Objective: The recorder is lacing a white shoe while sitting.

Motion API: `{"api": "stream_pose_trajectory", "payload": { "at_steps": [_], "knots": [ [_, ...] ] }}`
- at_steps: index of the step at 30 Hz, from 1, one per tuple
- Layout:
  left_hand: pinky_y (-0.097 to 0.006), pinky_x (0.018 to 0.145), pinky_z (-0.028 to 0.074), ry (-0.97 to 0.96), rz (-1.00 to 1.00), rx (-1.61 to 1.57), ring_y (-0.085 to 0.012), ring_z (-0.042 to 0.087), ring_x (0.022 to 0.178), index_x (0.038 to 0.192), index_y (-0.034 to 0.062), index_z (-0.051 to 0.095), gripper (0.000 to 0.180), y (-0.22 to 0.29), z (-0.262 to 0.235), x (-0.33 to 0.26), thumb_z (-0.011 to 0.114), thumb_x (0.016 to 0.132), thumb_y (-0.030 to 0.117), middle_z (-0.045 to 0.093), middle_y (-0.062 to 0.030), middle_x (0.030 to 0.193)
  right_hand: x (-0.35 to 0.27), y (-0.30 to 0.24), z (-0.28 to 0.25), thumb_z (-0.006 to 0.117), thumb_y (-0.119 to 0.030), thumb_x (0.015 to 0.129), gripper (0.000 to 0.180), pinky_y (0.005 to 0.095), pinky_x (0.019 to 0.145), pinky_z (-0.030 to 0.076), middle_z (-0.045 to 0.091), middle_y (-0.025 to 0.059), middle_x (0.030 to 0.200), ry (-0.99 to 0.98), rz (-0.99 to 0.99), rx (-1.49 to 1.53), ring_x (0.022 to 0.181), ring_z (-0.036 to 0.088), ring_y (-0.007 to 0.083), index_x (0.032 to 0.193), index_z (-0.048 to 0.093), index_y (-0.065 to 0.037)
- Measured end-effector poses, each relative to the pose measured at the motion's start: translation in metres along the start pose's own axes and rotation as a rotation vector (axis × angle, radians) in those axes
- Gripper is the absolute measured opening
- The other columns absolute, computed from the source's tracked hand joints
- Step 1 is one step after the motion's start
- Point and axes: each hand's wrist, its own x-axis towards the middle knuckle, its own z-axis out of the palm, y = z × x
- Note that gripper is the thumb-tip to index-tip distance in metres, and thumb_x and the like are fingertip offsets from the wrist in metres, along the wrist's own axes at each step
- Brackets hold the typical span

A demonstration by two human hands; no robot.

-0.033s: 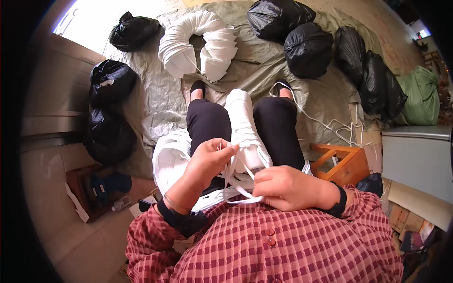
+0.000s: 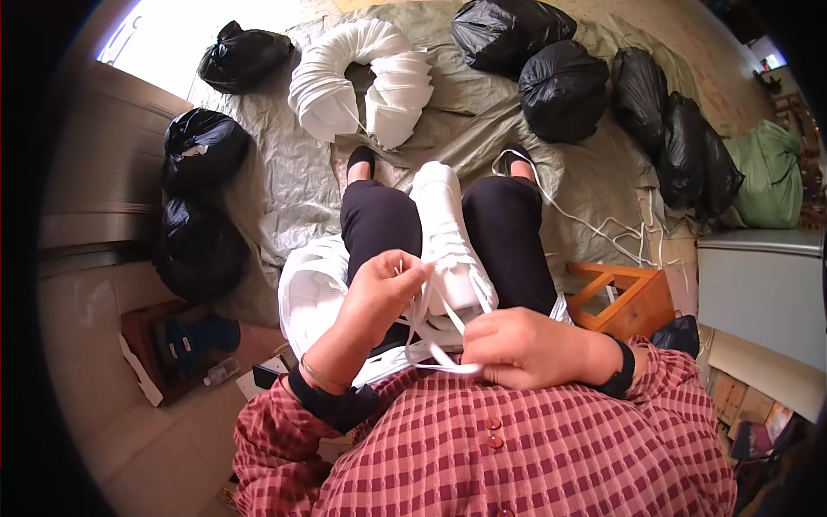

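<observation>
Between my knees lies a white shoe upper (image 2: pixel 445 211), its front pointing away from me and a white shoelace (image 2: pixel 447 316) running loose from its near end. My left hand (image 2: pixel 381 291) is closed in a pinch at the upper's left near edge, with the lace between thumb and fingers. To the right and nearer my body, my right hand (image 2: pixel 521 346) is curled round another stretch of lace. A loop of lace hangs between both hands. At my left thigh sits a stack of white uppers (image 2: pixel 308 289), partly hidden by my left forearm.
Beyond my feet a ring-shaped bundle of white uppers (image 2: pixel 349 52) rests on a grey-green tarp (image 2: pixel 293 194). Black bags (image 2: pixel 562 90) stand around it. Loose white cords (image 2: pixel 642 237) trail at right, near a wooden stool (image 2: pixel 629 302) and a green sack (image 2: pixel 767 177).
My right hand has shifted very slightly, along with the lace it holds. Everything else looks the same.
</observation>
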Motion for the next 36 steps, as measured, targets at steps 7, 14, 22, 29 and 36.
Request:
{"api": "stream_pose_trajectory", "payload": {
  "at_steps": [7, 14, 22, 29, 36],
  "knots": [
    [-0.028, 0.059, 0.046, -0.062, 0.804, 0.806, -0.0142, 0.055, 0.06, 0.131, 0.0121, 0.065, 0.047, -0.006, 0.008, -0.032, 0.064, 0.086, -0.001, 0.054, -0.0027, 0.068, 0.022, -0.033, -0.021, 0.071, -0.005, 0.083, 0.017, 0.0407, 0.081, 0.053, 0.062, 0.0121, 0.098, 0.114, -0.084, 0.157, 0.093, 0.063, 0.0336, 0.098, 0.063, -0.002],
    [-0.042, 0.06, 0.052, -0.226, 0.926, 0.989, -0.0317, 0.065, 0.069, 0.107, 0.0072, 0.064, 0.026, 0.0, 0.023, -0.043, 0.068, 0.083, 0.016, 0.059, -0.0101, 0.075, 0.025, -0.027, -0.046, 0.069, -0.012, 0.091, 0.019, 0.0382, 0.084, 0.053, 0.064, 0.014, 0.099, 0.281, 0.023, 0.067, 0.093, 0.064, 0.0326, 0.105, 0.067, -0.001],
    [-0.038, 0.059, 0.05, -0.152, 0.935, 1.314, -0.0235, 0.065, 0.072, 0.116, 0.0065, 0.065, 0.034, -0.005, 0.031, -0.041, 0.067, 0.083, 0.016, 0.059, -0.0056, 0.081, 0.011, 0.037, -0.02, 0.07, -0.009, 0.09, 0.013, 0.031, 0.071, 0.053, 0.066, 0.011, 0.091, 0.548, 0.584, 0.072, 0.076, 0.065, 0.0177, 0.096, 0.067, 0.002],
    [-0.034, 0.059, 0.048, -0.089, 1.0, 1.412, -0.0193, 0.063, 0.072, 0.121, 0.0075, 0.065, 0.036, -0.005, 0.03, -0.042, 0.063, 0.086, 0.019, 0.058, -0.003, 0.081, 0.019, 0.044, -0.027, 0.07, -0.009, 0.087, 0.012, 0.0338, 0.071, 0.054, 0.064, 0.0127, 0.084, 0.445, 0.592, 0.037, 0.076, 0.065, 0.0225, 0.089, 0.065, 0.002],
    [-0.033, 0.058, 0.047, -0.033, 1.085, 1.413, -0.0176, 0.061, 0.07, 0.119, 0.0097, 0.065, 0.036, 0.0, 0.037, -0.031, 0.063, 0.084, 0.02, 0.056, -0.0011, 0.079, 0.029, 0.051, -0.032, 0.07, -0.006, 0.086, 0.012, 0.0349, 0.069, 0.052, 0.061, 0.0122, 0.084, 0.511, 0.321, -0.376, 0.075, 0.063, 0.0256, 0.091, 0.063, 0.002]
  ]
}}
